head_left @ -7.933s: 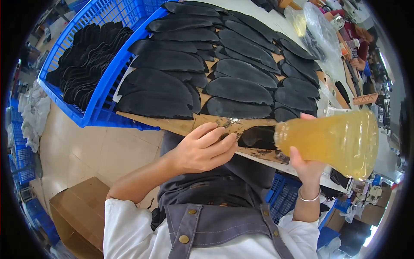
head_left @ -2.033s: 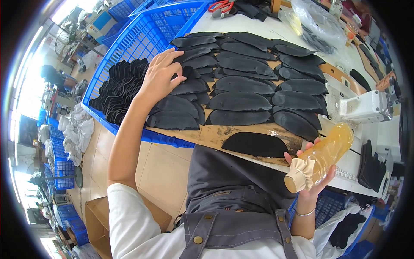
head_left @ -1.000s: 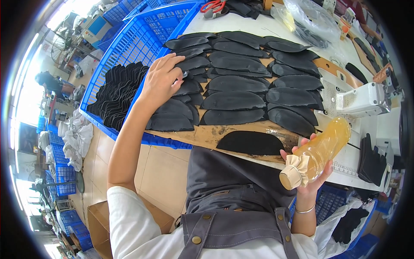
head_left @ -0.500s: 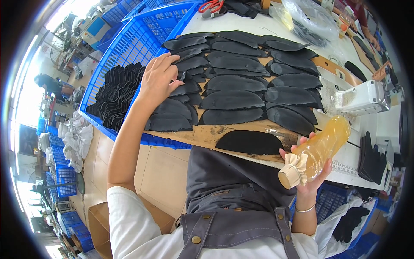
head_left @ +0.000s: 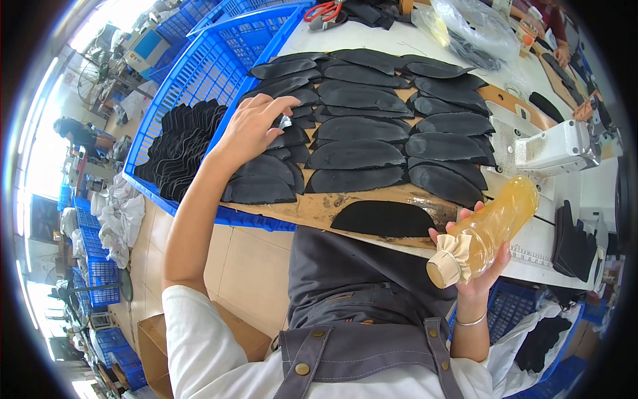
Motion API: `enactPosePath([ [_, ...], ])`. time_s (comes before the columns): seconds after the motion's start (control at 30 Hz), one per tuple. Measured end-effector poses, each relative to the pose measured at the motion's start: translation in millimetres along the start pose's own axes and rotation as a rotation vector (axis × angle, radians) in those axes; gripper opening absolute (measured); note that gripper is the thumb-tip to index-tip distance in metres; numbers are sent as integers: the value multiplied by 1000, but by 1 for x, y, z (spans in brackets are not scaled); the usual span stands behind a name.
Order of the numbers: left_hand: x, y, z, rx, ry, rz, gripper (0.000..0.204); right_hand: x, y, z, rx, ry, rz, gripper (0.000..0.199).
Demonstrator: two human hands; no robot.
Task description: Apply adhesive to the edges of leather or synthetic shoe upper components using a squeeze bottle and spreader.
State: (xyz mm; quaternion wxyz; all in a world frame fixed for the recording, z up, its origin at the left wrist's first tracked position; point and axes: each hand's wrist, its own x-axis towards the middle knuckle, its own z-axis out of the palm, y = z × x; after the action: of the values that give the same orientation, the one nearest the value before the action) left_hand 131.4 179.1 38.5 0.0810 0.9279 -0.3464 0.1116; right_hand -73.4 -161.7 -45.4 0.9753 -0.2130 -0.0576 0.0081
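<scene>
Black curved, half-moon pieces (head_left: 359,154) lie in overlapping columns on a brown board (head_left: 302,211). Over the left column is my left hand (head_left: 256,126), its fingers bent and thumb apart. A small shiny spot shows by its fingertips; I cannot tell what it is. My right hand (head_left: 482,276) grips a clear bottle (head_left: 498,223) of amber liquid, tilted with its cloth-wrapped mouth (head_left: 446,266) toward me. One matte black half-moon piece (head_left: 382,219) lies alone at the board's near edge.
Left of the board is a blue crate (head_left: 174,86) with stacked black wavy-edged pieces (head_left: 183,143). A white machine arm (head_left: 558,147) stands at right. Red-handled scissors (head_left: 323,12) and clear plastic bags (head_left: 468,30) lie at the back. Another person's hand (head_left: 562,54) shows far right.
My left hand has shifted slightly right and nearer me, its index finger reaching further out. The bottle in my right hand has moved a little up and stays tilted.
</scene>
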Motion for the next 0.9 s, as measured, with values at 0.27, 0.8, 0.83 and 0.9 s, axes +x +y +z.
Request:
enactPosePath([
  [0.27, 9, -4, -4, -7, -92, 83, 56, 0, 0, 1, 15, 8, -3, 68],
  [0.8, 18, -12, -15, 58, -157, 82, 31, -1, 0, 3, 55, 53, -12, 71],
  [0.83, 16, -14, -16, 119, -109, 124, 25, -1, 0, 4, 56, 54, -14, 71],
  [0.9, 12, -18, -15, 137, -88, 152, 20, 0, 0, 3, 63, 46, -15, 72],
])
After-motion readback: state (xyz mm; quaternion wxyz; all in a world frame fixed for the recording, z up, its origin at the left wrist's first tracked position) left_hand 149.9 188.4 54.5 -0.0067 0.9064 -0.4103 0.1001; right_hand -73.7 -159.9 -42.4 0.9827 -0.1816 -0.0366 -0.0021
